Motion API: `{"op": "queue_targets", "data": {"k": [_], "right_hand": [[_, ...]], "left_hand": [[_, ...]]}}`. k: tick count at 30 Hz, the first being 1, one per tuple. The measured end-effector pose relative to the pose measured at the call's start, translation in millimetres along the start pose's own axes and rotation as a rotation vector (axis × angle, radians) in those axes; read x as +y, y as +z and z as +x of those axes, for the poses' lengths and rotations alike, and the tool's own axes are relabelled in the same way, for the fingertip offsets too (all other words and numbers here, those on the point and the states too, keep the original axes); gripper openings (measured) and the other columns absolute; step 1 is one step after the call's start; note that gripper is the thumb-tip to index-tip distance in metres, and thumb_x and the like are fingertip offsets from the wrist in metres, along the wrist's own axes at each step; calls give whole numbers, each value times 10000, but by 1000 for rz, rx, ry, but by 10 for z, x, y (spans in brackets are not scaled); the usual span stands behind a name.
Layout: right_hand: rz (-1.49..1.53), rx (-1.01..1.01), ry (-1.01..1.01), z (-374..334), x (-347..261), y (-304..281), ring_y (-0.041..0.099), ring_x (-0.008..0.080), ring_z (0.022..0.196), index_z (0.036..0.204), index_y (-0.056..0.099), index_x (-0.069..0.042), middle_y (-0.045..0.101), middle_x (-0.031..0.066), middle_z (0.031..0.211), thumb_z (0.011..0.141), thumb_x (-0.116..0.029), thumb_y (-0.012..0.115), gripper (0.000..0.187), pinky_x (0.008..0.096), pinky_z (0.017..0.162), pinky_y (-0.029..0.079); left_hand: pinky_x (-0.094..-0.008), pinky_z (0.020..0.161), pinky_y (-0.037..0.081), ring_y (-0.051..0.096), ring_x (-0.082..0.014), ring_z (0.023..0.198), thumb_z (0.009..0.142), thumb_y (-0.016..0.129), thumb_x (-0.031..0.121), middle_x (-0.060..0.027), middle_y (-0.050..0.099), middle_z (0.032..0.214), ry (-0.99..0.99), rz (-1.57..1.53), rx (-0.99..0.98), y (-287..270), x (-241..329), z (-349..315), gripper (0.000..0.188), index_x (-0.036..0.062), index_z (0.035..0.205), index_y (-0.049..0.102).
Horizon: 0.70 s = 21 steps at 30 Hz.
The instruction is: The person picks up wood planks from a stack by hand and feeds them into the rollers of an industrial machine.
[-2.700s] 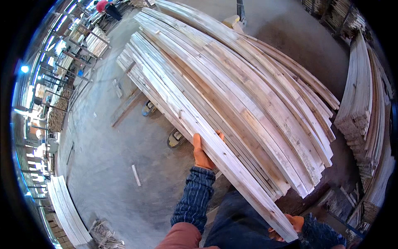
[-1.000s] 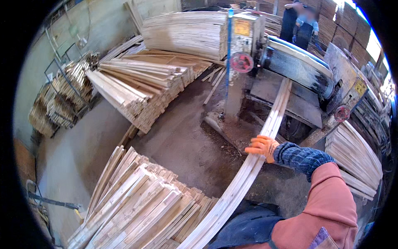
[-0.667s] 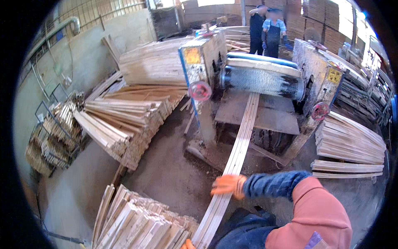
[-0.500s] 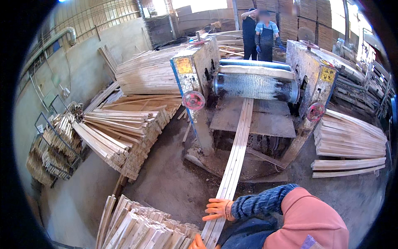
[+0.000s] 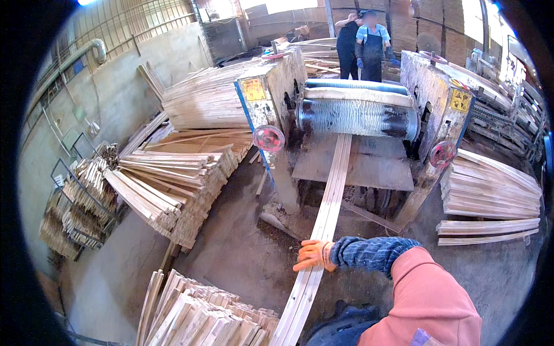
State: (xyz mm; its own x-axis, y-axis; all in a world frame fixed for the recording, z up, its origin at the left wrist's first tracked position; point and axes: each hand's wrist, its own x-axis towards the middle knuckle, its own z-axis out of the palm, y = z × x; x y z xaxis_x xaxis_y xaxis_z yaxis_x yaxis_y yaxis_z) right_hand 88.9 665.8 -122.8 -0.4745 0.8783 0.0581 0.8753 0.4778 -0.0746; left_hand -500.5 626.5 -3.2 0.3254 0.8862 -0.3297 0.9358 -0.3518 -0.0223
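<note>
Several long, pale wooden strips (image 5: 329, 210) lie side by side and slope up from the lower edge to a roller machine. Their far ends reach under its wide, ridged, wet-looking roller (image 5: 358, 118), across a dark metal feed plate (image 5: 378, 158). My right hand (image 5: 314, 255), in an orange glove, is closed over the strips about midway, its fingers bent across them. The right arm wears a dark striped sleeve cover below a pink sleeve. My left hand is out of view, and the near ends of the strips are cut off by the lower edge.
Cut strips stand in a pile (image 5: 208, 317) at the near left, with a larger stack (image 5: 184, 196) beyond. More boards (image 5: 490, 187) lie on the right. Red handwheels (image 5: 269, 139) stick out from the machine's posts. Two people (image 5: 369, 49) stand behind the machine.
My right hand has moved forward along the strips, and its spread fingers have closed over them. My left hand, earlier at the lower edge by the strips, has gone out of view.
</note>
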Motion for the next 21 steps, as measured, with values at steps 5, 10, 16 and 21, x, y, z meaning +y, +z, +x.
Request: {"op": "queue_targets", "data": {"k": [5,10,16,21], "right_hand": [[-71,-56,284,-79,12,-148,414,334,1466,1583,362,-287,491,88,1536,565,-140,815,1124,524,1251,257],[214,-19,-26,76,-507,77,425,301,1448,1631,279,-277,463,93,1542,447,-122,813,1308,545,1243,266],[184,122,-284,619,-1533,545,601,268,1248,1622,301,-281,579,69,1412,489,-246,784,1232,490,1142,400],[176,-73,-264,658,-1087,374,621,256,1213,1598,326,-282,623,53,1345,509,-260,814,1193,506,1151,386]], "left_hand": [[-509,924,536,691,-373,1050,791,733,515,-177,722,1140,78,-3,126,573,297,371,744,117,1399,578],[-512,956,516,674,-376,1079,802,733,493,-176,704,1185,266,-105,269,883,924,769,759,119,1436,546],[-517,994,492,653,-381,1114,817,734,467,-174,683,1239,427,-212,370,757,1293,900,781,122,1480,507],[-521,1027,472,635,-384,1143,829,735,444,-173,665,1284,349,-190,521,747,838,534,802,124,1516,475]]}}
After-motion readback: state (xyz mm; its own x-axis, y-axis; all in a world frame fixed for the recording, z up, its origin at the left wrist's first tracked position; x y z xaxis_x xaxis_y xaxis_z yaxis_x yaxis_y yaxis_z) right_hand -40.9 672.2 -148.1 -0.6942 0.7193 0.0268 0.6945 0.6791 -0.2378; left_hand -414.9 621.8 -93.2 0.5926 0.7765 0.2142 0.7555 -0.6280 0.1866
